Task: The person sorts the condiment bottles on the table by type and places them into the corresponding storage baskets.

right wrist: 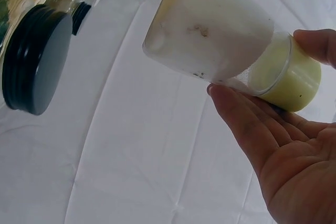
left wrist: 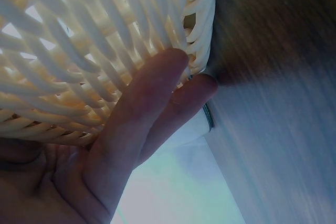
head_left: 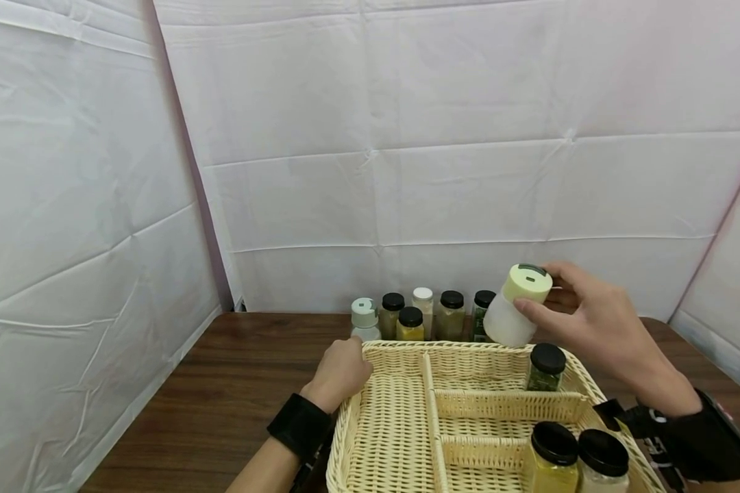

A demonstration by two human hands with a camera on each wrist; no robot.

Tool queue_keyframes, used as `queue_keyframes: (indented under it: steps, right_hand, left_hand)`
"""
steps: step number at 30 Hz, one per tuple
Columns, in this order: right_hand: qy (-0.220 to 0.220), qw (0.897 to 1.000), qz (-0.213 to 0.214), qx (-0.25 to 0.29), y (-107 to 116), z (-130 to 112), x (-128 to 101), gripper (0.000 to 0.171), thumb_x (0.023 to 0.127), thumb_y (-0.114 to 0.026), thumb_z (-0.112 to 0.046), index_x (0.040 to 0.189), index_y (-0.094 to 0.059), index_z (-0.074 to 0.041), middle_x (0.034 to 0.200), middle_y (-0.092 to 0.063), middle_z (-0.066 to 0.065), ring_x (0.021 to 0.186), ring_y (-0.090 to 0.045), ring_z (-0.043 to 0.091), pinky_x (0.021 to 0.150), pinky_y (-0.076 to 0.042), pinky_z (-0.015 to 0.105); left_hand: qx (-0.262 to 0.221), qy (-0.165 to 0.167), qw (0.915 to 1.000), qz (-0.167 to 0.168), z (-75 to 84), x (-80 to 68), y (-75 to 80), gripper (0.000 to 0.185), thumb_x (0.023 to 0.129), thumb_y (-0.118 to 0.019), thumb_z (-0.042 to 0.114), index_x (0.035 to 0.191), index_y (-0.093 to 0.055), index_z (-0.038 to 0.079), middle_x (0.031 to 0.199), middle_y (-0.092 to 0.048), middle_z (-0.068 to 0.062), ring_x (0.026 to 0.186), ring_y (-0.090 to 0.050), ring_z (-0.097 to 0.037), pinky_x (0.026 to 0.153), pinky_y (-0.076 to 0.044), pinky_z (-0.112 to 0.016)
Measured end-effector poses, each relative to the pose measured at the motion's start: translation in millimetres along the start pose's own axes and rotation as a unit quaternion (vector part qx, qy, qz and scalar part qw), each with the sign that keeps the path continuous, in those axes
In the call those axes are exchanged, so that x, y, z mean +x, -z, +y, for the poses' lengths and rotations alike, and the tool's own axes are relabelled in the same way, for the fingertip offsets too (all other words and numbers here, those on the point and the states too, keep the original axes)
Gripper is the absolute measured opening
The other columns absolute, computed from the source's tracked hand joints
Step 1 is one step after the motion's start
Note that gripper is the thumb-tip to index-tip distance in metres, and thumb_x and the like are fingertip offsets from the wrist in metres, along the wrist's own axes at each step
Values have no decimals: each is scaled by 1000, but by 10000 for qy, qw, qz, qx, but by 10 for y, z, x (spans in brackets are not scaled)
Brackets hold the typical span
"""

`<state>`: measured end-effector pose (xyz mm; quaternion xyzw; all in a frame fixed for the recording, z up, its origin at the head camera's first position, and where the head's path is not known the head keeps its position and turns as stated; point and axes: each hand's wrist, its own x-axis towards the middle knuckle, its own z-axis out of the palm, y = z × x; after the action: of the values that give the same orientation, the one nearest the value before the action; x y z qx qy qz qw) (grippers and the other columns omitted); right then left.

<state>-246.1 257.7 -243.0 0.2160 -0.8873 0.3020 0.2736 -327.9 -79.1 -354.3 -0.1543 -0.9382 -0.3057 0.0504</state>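
My right hand (head_left: 592,322) holds a shaker jar (head_left: 510,318) with a pale green cap, pinching it by the cap and neck. The jar tilts over the back rim of the basket, and whitish powder shows inside it in the right wrist view. My left hand (head_left: 340,373) grips the back left corner of a cream wicker basket (head_left: 430,411); in the left wrist view its fingers (left wrist: 152,98) lie along the woven wall. Inside the basket, a black-lidded jar of green flakes (head_left: 545,368) stands in the back compartment. A yellow jar (head_left: 553,459) and a whitish jar (head_left: 603,462) stand at the front right.
Behind the basket, several jars line the dark wood table (head_left: 222,397): a grey-green-capped shaker (head_left: 364,318), a small yellow jar (head_left: 410,324), a white-capped jar (head_left: 423,308) and black-lidded ones. White cloth walls (head_left: 469,137) enclose the table's back and sides.
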Motion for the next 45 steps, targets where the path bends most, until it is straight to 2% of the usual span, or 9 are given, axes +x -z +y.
queue_keyframes:
  steps: [5,10,19,25,30,39,45]
  right_hand:
    - [88,9998,-3,151,-7,-75,-12,49,100,-78,-19,144,-60,-9,123,-71,14,102,-67,-6,81,-56,19]
    - [90,9998,-16,156,-9,-156,-32,51,101,-77,-21,147,-58,-11,127,-70,12,104,-67,-7,84,-55,19]
    - [-113,9999,-50,65,51,-295,-90,51,103,-74,-26,149,-56,-15,127,-70,10,105,-67,-7,86,-55,19]
    - [18,9999,56,118,61,-370,-113,50,99,-80,-20,144,-61,-14,122,-73,9,101,-69,-5,83,-54,16]
    - [123,9995,181,231,59,-442,-139,48,94,-84,-12,138,-65,-8,119,-74,12,99,-70,-3,79,-54,13]
    - [216,9987,84,447,-18,-587,-199,49,93,-84,-8,138,-65,-9,121,-72,10,100,-73,4,79,-57,19]
    - [48,9984,-74,561,-97,-682,-242,51,94,-84,-12,141,-64,-10,121,-71,8,98,-74,8,74,-59,24]
  left_hand:
    - [0,30,10000,-30,11,-3,13,11,94,-63,-4,103,-64,-10,70,-50,-7,62,-53,-21,58,-45,-34]
    - [8,5,10000,-15,23,-13,27,11,94,-63,-4,103,-64,-9,70,-51,-8,62,-53,-21,58,-46,-34]
    - [-29,-75,10000,0,7,-7,20,5,93,-62,-4,98,-62,-7,67,-42,-4,57,-46,-19,54,-39,-31]
    - [30,-93,10000,12,-4,3,15,5,93,-63,-4,97,-62,-7,67,-44,-4,58,-48,-19,56,-41,-32]
    - [42,-77,10000,-5,-6,2,0,5,94,-63,-3,97,-62,-6,66,-41,-3,57,-46,-19,55,-39,-31]
    - [26,-61,10000,-36,-21,0,-10,5,94,-62,-4,96,-61,-7,66,-43,-4,57,-46,-19,55,-39,-31]
    - [-27,-9,10000,-41,-14,15,-16,4,94,-62,-4,96,-62,-6,66,-43,-4,55,-45,-19,54,-37,-31]
